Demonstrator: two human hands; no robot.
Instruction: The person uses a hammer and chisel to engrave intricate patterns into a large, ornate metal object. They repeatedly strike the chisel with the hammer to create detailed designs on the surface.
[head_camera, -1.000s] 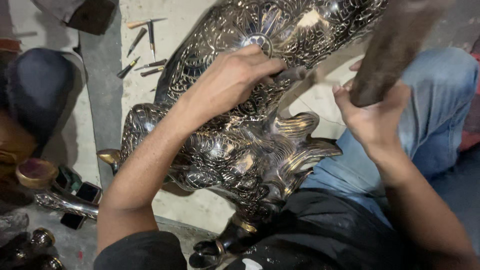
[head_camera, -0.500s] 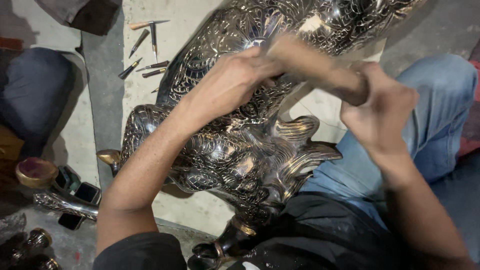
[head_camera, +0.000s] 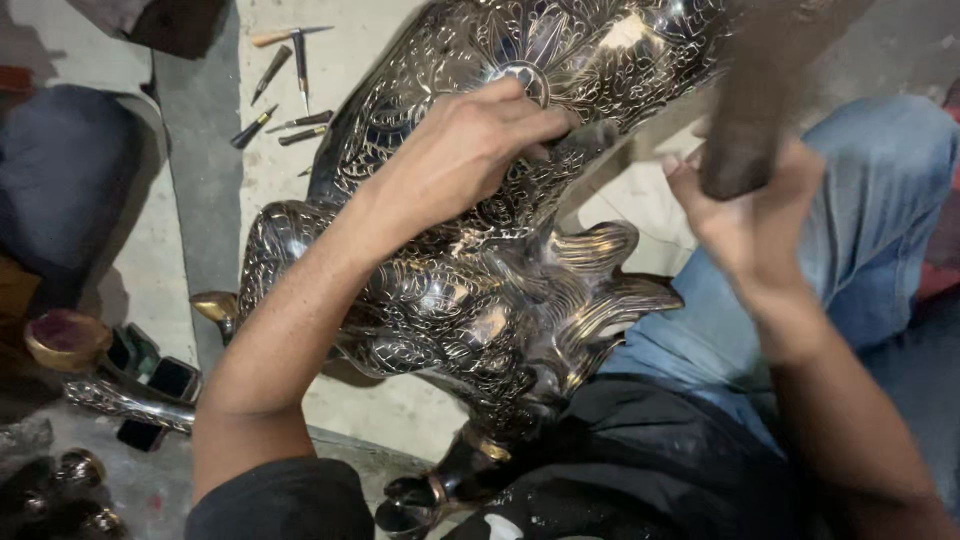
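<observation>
A large engraved silver metal figure (head_camera: 470, 300) lies across the person's lap and the floor. The left hand (head_camera: 470, 150) presses a small chisel (head_camera: 590, 140) against it, fingers curled tight. The right hand (head_camera: 750, 215) grips a raised wooden mallet (head_camera: 770, 90). Spare chisels (head_camera: 280, 90) lie on the floor beyond.

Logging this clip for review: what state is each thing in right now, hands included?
Left hand: pressed on the metal figure, fingers closed on a small tool.
Right hand: gripping the mallet, raised.
Mallet: lifted, blurred, clear of the figure.
Small tool: tip against the figure.
Metal figure: lying tilted across the lap, surface engraved.
Chisels: lying loose on the floor, unused.
</observation>
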